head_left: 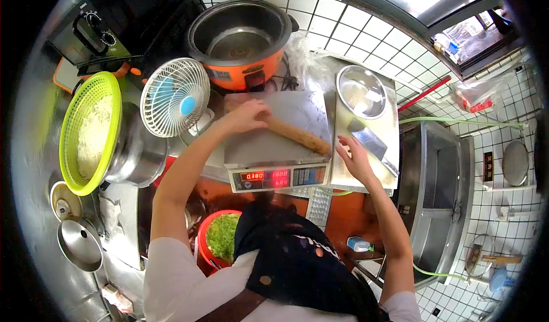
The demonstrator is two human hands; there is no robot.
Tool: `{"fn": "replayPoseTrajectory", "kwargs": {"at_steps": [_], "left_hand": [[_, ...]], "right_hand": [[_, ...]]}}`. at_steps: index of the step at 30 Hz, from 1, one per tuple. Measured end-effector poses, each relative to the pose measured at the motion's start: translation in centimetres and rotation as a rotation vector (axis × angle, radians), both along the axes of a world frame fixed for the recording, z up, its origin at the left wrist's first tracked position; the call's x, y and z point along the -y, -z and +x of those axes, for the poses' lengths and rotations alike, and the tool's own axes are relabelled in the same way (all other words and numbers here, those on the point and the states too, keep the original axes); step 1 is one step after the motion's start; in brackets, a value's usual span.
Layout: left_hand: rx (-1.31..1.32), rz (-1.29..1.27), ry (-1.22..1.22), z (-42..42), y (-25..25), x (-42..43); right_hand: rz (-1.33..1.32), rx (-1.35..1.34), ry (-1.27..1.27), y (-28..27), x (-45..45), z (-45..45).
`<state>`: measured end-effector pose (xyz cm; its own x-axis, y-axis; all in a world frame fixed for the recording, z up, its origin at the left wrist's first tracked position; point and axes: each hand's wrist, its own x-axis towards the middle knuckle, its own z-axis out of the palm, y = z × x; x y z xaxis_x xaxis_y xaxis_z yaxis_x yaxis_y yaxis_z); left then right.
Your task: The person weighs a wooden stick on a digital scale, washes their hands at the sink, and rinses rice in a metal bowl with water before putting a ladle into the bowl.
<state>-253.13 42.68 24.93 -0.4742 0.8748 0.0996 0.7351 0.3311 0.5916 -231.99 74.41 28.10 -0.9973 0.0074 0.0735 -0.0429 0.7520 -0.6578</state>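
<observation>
A wooden rolling pin [300, 136] lies slantwise across the flat metal plate of a digital scale [280, 176], whose red display is lit. My left hand [249, 116] is closed over the pin's far left end, hiding that part of it. Just past the pin's right end, my right hand [355, 159] holds nothing, with its fingers apart. Close to it, a cleaver [369, 140] rests on a pale cutting board [349, 176]. Behind the cleaver on the same board stands a metal bowl [361, 92].
An orange cooker [243, 70] stands behind the scale. To the left are a white fan [174, 96] and a green basket [111, 139] of white contents. Below sits a red container [203, 236] of shredded greens; a metal sink [440, 179] is at right.
</observation>
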Motion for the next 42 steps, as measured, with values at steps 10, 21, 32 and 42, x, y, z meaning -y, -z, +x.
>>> {"fn": "replayPoseTrajectory", "kwargs": {"at_steps": [10, 21, 32, 42], "left_hand": [[-0.014, 0.044, 0.000, -0.2, 0.6, 0.7], [0.170, 0.026, -0.025, 0.0, -0.9, 0.4], [0.184, -0.079, -0.001, -0.7, -1.3, -0.1], [0.213, -0.132, 0.059, -1.9, -0.9, -0.3]], "right_hand": [[0.258, -0.108, -0.220, 0.5, 5.5, -5.5], [0.298, -0.074, -0.259, 1.4, 9.6, -8.2], [-0.201, -0.018, -0.047, 3.7, 6.4, -10.4], [-0.569, 0.221, 0.063, 1.4, 2.0, -8.2]]}}
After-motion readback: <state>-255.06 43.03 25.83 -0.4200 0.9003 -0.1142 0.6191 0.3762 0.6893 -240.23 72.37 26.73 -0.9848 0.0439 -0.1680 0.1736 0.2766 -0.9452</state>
